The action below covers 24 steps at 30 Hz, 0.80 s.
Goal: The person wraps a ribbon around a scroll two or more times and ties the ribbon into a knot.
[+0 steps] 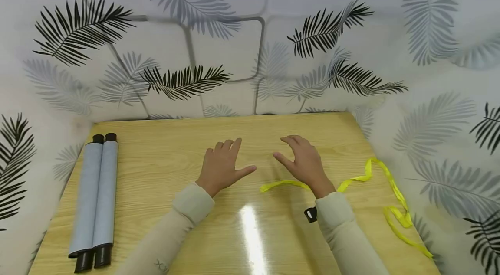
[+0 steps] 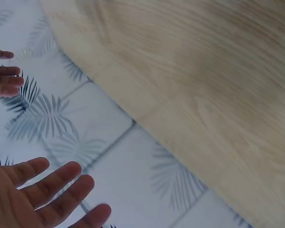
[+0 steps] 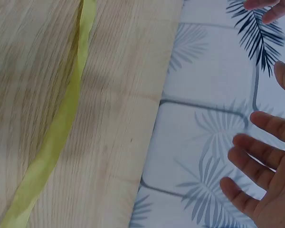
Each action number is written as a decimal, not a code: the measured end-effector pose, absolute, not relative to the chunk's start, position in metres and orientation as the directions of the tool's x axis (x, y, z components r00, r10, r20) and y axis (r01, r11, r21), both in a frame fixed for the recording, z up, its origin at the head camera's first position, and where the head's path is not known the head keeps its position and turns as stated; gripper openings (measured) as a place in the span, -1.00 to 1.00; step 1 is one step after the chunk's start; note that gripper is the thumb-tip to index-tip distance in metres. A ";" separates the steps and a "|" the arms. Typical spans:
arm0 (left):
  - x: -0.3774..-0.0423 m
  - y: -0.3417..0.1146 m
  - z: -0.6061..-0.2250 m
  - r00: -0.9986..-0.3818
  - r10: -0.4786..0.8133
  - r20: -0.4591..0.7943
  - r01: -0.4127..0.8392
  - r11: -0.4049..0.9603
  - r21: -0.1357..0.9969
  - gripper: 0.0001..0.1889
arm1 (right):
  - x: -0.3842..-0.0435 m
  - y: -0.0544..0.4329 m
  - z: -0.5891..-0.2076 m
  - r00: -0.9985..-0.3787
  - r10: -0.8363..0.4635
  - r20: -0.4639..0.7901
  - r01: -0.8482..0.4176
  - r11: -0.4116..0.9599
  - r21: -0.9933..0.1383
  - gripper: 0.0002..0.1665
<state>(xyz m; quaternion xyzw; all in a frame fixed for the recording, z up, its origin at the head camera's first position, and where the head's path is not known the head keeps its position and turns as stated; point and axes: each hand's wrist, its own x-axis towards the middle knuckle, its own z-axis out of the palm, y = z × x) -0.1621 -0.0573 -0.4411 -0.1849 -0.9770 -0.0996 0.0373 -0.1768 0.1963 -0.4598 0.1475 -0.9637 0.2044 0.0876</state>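
Note:
Both hands hover over the middle of the wooden table (image 1: 156, 153), apart from each other and holding nothing. The left hand (image 1: 222, 166) has its fingers spread and its thumb pointing right. Opposite it, the right hand (image 1: 304, 162) has loosely bent fingers and a thumb that points left. A yellow ribbon (image 1: 355, 179) lies loosely across the right side of the table, passing under the right wrist in the head view. The right wrist view shows a length of the ribbon (image 3: 61, 128) on the wood, away from the right hand (image 3: 266, 171). In the left wrist view, the left hand's (image 2: 52, 194) fingers are spread.
Two grey rolls (image 1: 95, 197) with black ends lie side by side along the table's left edge. A white cloth with leaf prints (image 1: 230, 97) hangs behind the table and at both sides. A small black device (image 1: 310, 214) sits at the right sleeve cuff.

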 end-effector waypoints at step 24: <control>-0.151 0.035 -0.499 -0.836 0.543 0.082 0.549 0.829 0.102 -0.96 | -0.101 0.357 -0.478 -0.964 0.226 0.139 0.164 0.920 -0.357 -0.73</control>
